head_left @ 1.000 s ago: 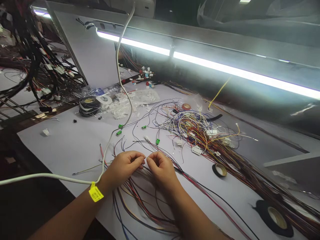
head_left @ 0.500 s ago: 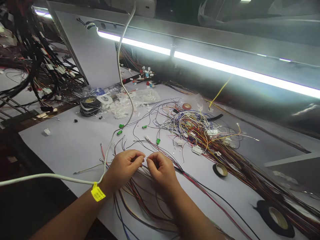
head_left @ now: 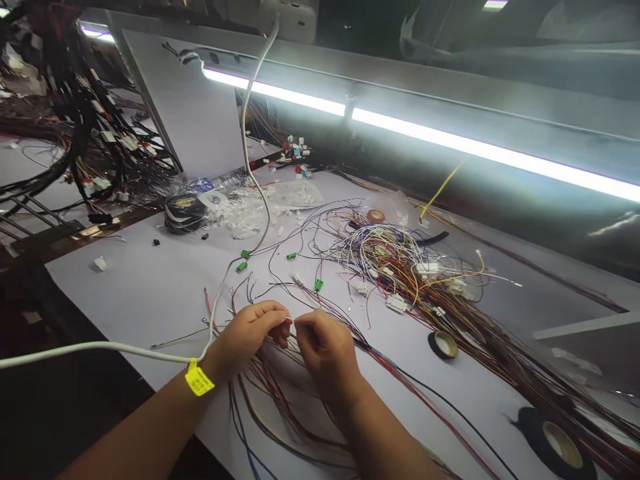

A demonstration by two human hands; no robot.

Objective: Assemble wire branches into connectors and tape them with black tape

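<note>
My left hand [head_left: 263, 325] and my right hand [head_left: 324, 337] meet fingertip to fingertip above the table. Between the pinched fingers a tiny pale wire end [head_left: 292, 322] shows; most of it is hidden. Both hands are closed in a pinch. Under and around them lie loose wires [head_left: 285, 407], several with metal terminals, running toward the front edge. A white cable [head_left: 215, 303] with a yellow tag [head_left: 199, 378] passes by my left wrist. Beyond the hands lie green connectors [head_left: 319, 285].
A tangled bundle of wires with white connectors [head_left: 397, 303] spreads across the right side. Rolls of black tape [head_left: 533, 433] and a smaller tape roll [head_left: 433, 345] lie at right. Plastic bags [head_left: 240, 207] sit at the back left. Black harnesses [head_left: 75, 133] hang at far left.
My hands stay together; the right hand has turned slightly, its fingers more bent over the pinch. The whole view has shifted a little.
</note>
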